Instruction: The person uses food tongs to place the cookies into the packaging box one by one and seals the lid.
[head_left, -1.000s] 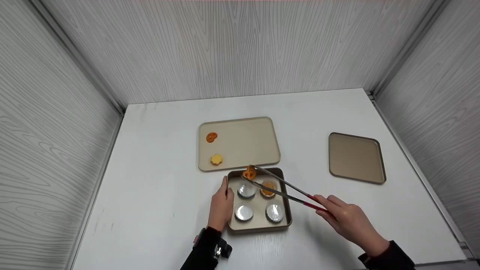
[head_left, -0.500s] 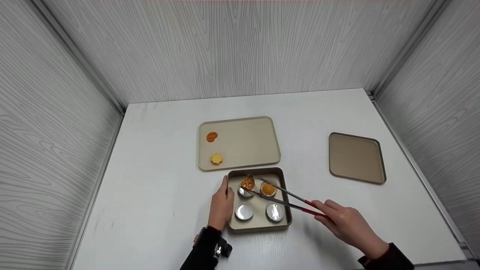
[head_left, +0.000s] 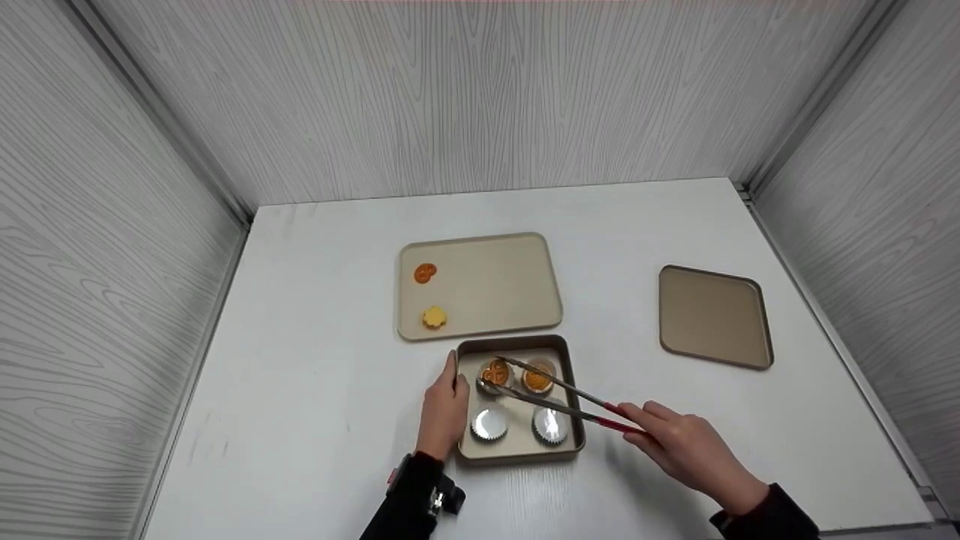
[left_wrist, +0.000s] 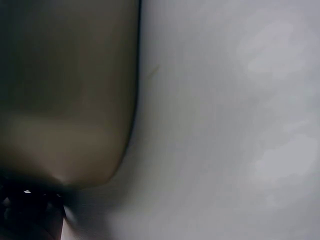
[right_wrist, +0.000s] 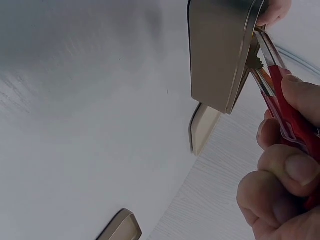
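The right hand pinches the red handles of a pair of tongs, fingers curled round them; the tips sit at the pretzel-shaped cookie, now down in the foil cup at 10 o'clock in the small square pan. Whether the tips are clamping it cannot be told. The left hand rests flat against the pan's 9 o'clock wall, fingers straight and together.

Judging by the pan, about half the work looks done — two far cups are filled, this one and the orange cookie at 2 o'clock, while two foil cups near the person stand bare. Two cookies wait on the flat tray at 12 o'clock from the pan: an orange pretzel and a yellow flower cookie.

All lies on a white table, walled on three sides by pale wood-grain panels — a second, dark tray sits at 3 o'clock, well apart.
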